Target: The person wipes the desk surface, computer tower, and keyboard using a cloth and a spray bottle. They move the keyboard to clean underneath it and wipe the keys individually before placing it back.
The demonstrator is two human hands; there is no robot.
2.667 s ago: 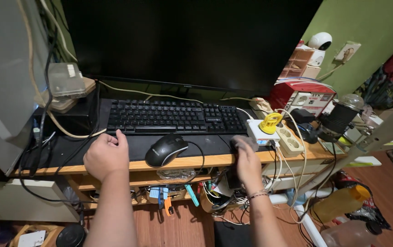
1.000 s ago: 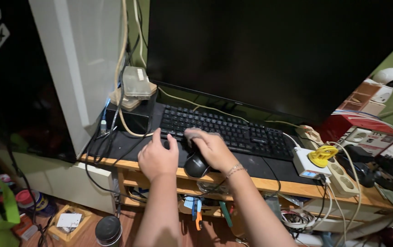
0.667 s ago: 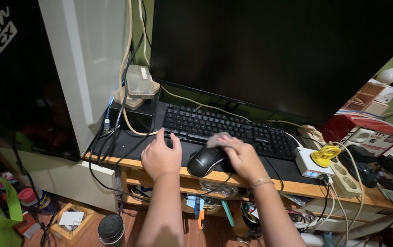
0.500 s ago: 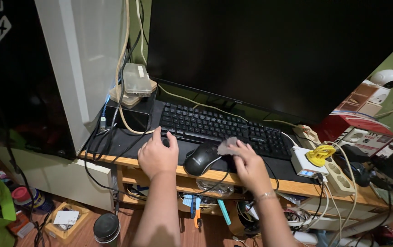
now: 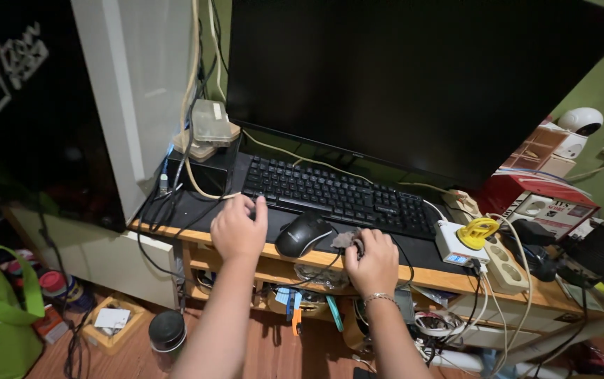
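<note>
At the near edge of the wooden desk (image 5: 428,279), my right hand (image 5: 372,261) presses a crumpled grey cloth (image 5: 346,239) onto the black mat, fingers closed on it, just right of the black mouse (image 5: 303,234). My left hand (image 5: 238,227) rests loosely curled, holding nothing, before the black keyboard (image 5: 337,196). A red box (image 5: 537,203) crowds the far right.
</note>
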